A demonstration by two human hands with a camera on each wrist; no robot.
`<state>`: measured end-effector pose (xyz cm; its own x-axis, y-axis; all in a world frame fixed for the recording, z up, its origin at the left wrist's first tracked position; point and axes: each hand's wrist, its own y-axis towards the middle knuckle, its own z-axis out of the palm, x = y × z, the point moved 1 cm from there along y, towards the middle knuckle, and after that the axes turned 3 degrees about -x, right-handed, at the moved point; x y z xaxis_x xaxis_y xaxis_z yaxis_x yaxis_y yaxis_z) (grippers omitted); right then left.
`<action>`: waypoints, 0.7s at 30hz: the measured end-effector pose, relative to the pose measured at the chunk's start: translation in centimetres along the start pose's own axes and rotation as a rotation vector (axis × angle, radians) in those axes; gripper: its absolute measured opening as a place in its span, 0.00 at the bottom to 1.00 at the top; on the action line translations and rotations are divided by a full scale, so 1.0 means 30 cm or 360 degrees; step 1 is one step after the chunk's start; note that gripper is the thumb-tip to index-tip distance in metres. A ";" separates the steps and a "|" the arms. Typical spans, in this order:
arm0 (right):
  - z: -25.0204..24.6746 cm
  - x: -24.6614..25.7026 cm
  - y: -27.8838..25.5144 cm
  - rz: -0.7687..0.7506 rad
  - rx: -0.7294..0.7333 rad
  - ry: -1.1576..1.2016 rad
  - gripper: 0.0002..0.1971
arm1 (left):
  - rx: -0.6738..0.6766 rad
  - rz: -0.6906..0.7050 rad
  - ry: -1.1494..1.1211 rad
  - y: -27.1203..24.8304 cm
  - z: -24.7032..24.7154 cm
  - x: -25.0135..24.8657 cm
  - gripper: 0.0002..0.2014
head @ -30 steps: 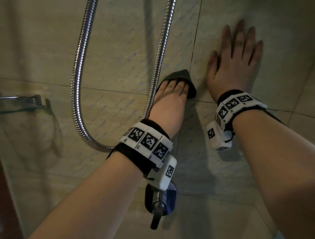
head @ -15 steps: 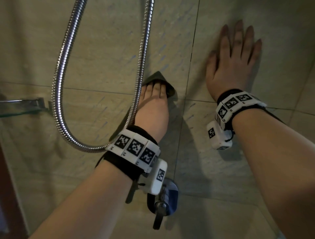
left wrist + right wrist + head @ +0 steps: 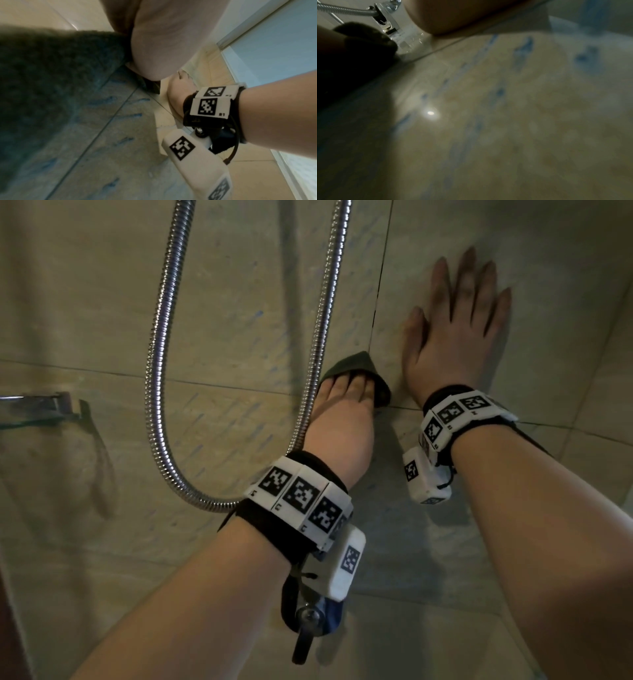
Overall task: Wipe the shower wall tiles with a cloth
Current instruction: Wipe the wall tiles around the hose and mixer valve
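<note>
A dark green cloth (image 3: 356, 366) lies flat on the beige wall tiles (image 3: 239, 302), where a vertical and a horizontal grout line meet. My left hand (image 3: 349, 386) presses it to the wall with straight fingers, and the cloth's tip pokes out above them. In the left wrist view the cloth (image 3: 51, 81) fills the left side under my palm. My right hand (image 3: 469, 302) lies flat on the tile just right of the cloth, its fingers spread and holding nothing. The right wrist view shows blurred tile (image 3: 505, 108) with the dark cloth (image 3: 361, 44) at the left.
A chrome shower hose (image 3: 154, 371) hangs in a loop just left of my left hand. A glass shelf (image 3: 30, 409) juts out at the far left. A tap handle (image 3: 308, 621) sits below my left wrist. The wall corner (image 3: 609, 344) runs at the right.
My left hand slid the cloth left toward the hose, then back right, close to my right hand. My right hand has stayed flat on the same tile.
</note>
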<state>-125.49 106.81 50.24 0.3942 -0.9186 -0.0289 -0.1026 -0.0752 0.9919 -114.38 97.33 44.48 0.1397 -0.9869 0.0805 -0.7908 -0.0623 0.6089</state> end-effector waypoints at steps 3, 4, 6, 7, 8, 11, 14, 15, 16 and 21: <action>0.000 0.000 0.000 -0.0003 -0.0002 -0.0003 0.30 | -0.0049 0.0095 0.0105 -0.026 0.012 0.019 0.31; 0.000 0.000 0.001 -0.0004 0.0000 -0.0005 0.30 | -0.0051 0.0111 0.0134 -0.035 0.015 0.026 0.30; -0.002 0.001 0.001 -0.0003 -0.0005 -0.0007 0.30 | -0.0046 0.0133 0.0193 -0.049 0.017 0.039 0.29; -0.003 0.001 0.001 -0.0002 -0.0010 -0.0006 0.30 | -0.0044 0.0143 0.0221 -0.053 0.016 0.044 0.28; -0.004 0.001 0.001 -0.0002 -0.0012 -0.0005 0.30 | -0.0044 0.0148 0.0242 -0.055 0.014 0.049 0.28; -0.004 0.001 0.000 -0.0011 -0.0012 -0.0002 0.30 | -0.0038 0.0128 0.0256 -0.057 0.011 0.068 0.27; -0.002 0.002 -0.001 -0.0016 -0.0032 0.0012 0.29 | -0.0001 0.0082 0.0297 -0.064 0.010 0.100 0.27; -0.001 0.002 -0.001 -0.0015 -0.0042 0.0018 0.29 | 0.0007 0.0059 0.0319 -0.068 0.010 0.115 0.27; 0.000 0.001 -0.001 -0.0013 -0.0052 0.0021 0.29 | 0.0014 0.0035 0.0340 -0.073 0.010 0.129 0.28; 0.003 -0.003 0.000 -0.0012 -0.0024 0.0024 0.30 | 0.0043 -0.0103 0.0397 -0.106 0.002 0.187 0.28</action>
<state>-125.60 106.85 50.24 0.4085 -0.9121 -0.0345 -0.0859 -0.0760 0.9934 -111.11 91.97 42.94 0.3303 -0.9138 0.2363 -0.7907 -0.1311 0.5980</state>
